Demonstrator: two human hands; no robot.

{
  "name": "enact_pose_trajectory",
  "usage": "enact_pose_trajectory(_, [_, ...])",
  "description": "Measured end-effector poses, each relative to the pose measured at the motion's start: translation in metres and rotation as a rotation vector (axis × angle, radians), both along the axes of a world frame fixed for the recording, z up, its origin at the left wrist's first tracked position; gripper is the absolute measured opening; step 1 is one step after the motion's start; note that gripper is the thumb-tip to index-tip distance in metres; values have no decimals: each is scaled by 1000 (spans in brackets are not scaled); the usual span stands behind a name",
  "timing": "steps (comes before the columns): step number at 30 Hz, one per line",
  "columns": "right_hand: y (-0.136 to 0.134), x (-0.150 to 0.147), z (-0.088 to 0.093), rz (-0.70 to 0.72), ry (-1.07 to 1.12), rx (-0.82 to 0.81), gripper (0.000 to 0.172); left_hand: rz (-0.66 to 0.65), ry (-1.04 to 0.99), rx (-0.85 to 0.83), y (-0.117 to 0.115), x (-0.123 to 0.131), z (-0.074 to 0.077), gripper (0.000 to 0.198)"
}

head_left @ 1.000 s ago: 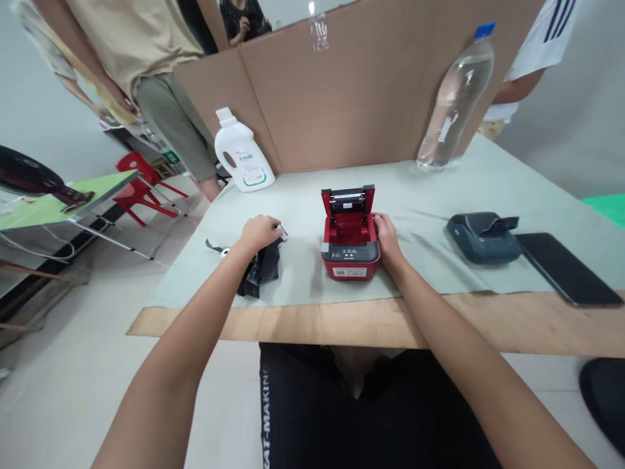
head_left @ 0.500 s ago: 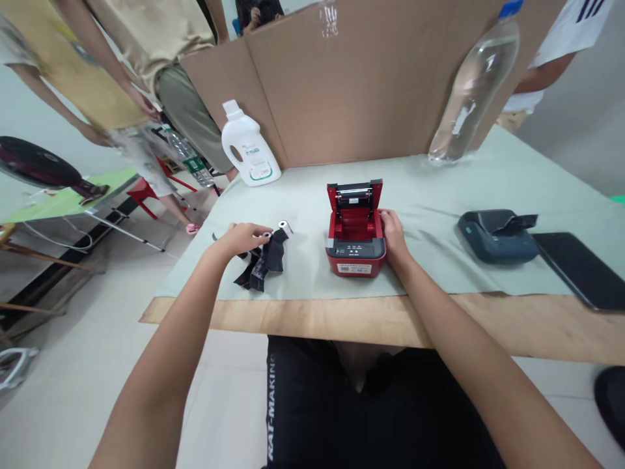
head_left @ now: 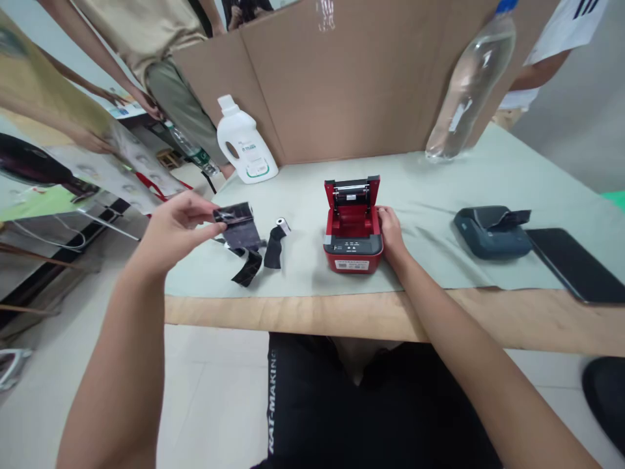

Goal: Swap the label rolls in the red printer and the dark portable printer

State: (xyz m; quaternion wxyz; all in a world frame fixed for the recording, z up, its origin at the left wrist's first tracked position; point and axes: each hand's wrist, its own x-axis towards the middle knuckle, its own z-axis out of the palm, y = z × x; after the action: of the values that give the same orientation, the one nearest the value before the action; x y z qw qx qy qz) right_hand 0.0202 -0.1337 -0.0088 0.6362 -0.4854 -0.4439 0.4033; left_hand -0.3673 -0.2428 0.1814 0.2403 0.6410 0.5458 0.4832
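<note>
My left hand pinches a paper roll with a dark, printed strip hanging from it, raised above the table's left part. Below it lie more dark strips; how they connect is partly hidden. A second small paper roll, white at its end with a black tail, rests beside them. The red printer stands with its lid up and its red inside bare. Against the printer's right side rests my right hand, fingers partly hidden behind it.
Farther right are a dark blue printer and a black phone. A white jug and a large clear bottle stand before a cardboard screen. People stand behind the table, whose wooden edge faces me.
My left hand has lifted a paper roll off the table and moved it up and left, its dark strip now hanging. My right hand stays at the red printer.
</note>
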Motion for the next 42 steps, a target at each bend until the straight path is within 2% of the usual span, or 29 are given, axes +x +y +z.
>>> enact_pose_trajectory(1, [0,0,0,-8,-12,2,32,-49,-211,24,-3,6,1,22])
enact_pose_trajectory(3, [0,0,0,-10,-22,-5,35,-133,-567,9,1,27,-7,17])
enact_pose_trajectory(5, [0,1,0,-1,-14,-19,37,-197,-722,-67,17,55,-25,25])
enact_pose_trajectory(6, [1,1,0,5,-8,-27,37,-227,-661,-91,28,70,-37,31])
enact_pose_trajectory(7, [1,1,0,12,-2,-34,37,-276,-516,-139,40,86,-48,34])
enact_pose_trajectory(9, [1,1,1,18,11,-43,37,-328,-377,-188,64,117,-68,35])
enact_pose_trajectory(11, [1,1,1,20,15,-44,37,-369,-209,-188,84,142,-81,31])
enact_pose_trajectory(13, [0,2,1,17,14,-39,38,-409,19,-134,99,159,-86,23])
enact_pose_trajectory(15, [1,2,2,15,1,-34,39,-449,196,-105,109,167,-88,19])
enact_pose_trajectory(18, [2,3,2,21,-26,-30,41,-480,314,-141,117,169,-90,19])
enact_pose_trajectory(25, [5,3,-2,27,-26,-28,43,-462,238,-213,120,175,-103,21])
enact_pose_trajectory(30, [7,2,-5,15,-31,-9,43,-482,324,-164,123,175,-107,19])
enact_pose_trajectory(37, [8,1,-8,38,-23,5,39,-478,624,-155,123,179,-96,16])
enact_pose_trajectory(42, [9,-1,-5,142,69,117,51,-463,821,-171,119,189,-85,20])
